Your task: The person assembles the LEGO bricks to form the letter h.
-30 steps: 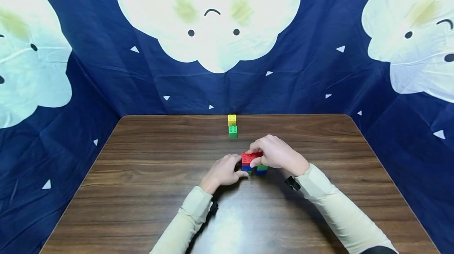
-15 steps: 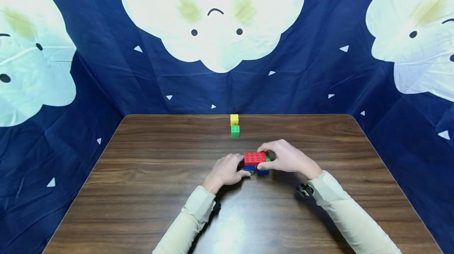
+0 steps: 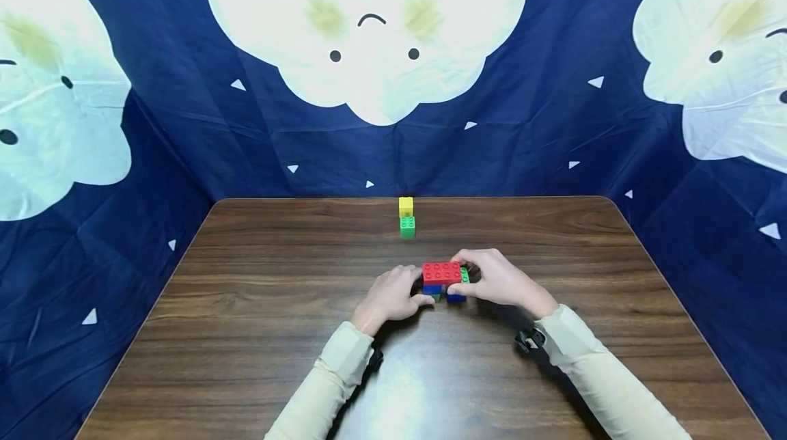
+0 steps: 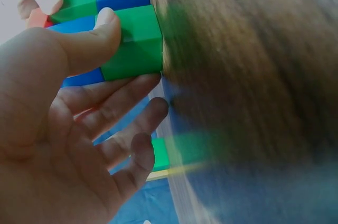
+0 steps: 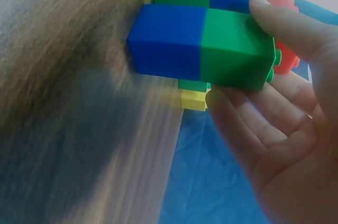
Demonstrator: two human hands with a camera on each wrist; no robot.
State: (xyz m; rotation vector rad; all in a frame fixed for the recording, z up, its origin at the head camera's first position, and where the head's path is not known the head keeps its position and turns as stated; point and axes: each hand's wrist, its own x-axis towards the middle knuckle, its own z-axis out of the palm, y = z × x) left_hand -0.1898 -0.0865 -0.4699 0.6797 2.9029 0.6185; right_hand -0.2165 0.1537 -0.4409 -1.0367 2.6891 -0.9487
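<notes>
Two small stacks of toy building bricks stand side by side. In the head view a long red brick (image 3: 441,272) lies on top, over the left stack and reaching toward the right one. My left hand (image 3: 391,295) grips the left stack, its thumb on the lower green brick (image 4: 140,39) under a blue brick (image 4: 82,80). My right hand (image 3: 501,279) holds the right stack between thumb and fingers at its upper green brick (image 5: 237,49). Below that green brick sits a blue brick (image 5: 166,42). Green studs show just right of the red brick.
Farther back on the wooden table (image 3: 277,303) stand a small green brick (image 3: 408,227) and a yellow brick (image 3: 406,206), near the back edge. Dark blue cloth (image 3: 184,119) with white clouds hangs behind and at both sides.
My right hand has shifted from the red brick to the right, onto the right stack, uncovering the red studs. My left hand keeps its grip on the left stack.
</notes>
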